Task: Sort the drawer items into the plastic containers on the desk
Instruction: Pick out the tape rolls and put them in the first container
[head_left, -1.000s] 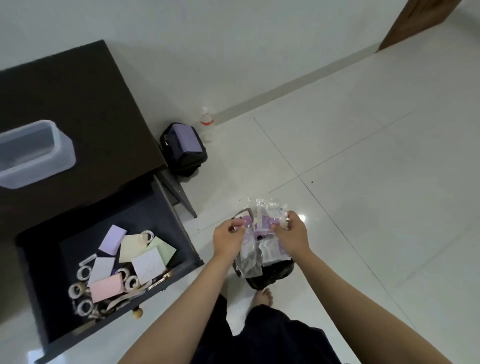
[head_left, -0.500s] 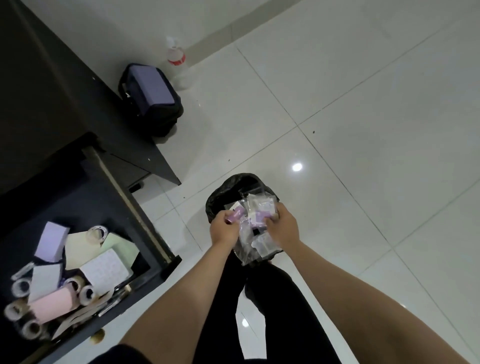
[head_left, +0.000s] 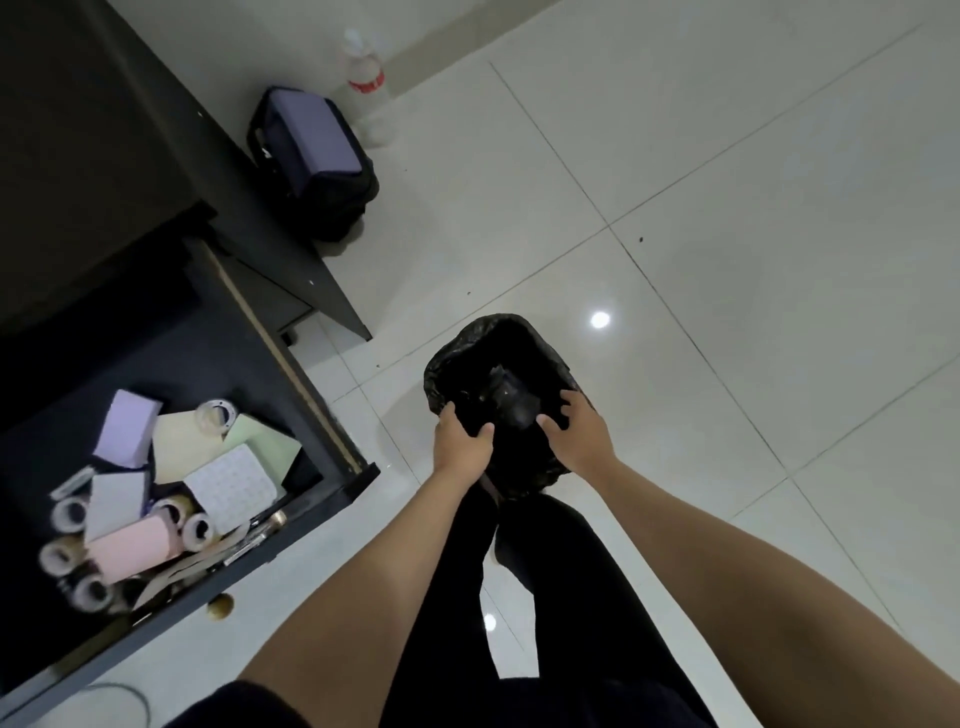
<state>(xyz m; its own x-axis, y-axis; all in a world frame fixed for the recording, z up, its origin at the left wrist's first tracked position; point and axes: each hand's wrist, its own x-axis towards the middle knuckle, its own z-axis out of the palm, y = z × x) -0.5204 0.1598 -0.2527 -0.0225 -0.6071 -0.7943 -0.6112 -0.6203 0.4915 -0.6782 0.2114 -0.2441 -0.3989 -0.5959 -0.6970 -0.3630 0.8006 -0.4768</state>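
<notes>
The head-worn camera looks steeply down, close over both forearms, with the open drawer (head_left: 171, 493) lower left.

Super glossy white tiled floor (head_left: 727, 218), crinkly shiny black plastic bin liner (head_left: 452, 364) at 6 o'clock, matt dark wooden drawer (head_left: 332, 483) at 8.

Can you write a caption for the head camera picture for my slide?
Left hand and right hand hover open over a black-lined bin beside an open dark drawer.
</notes>
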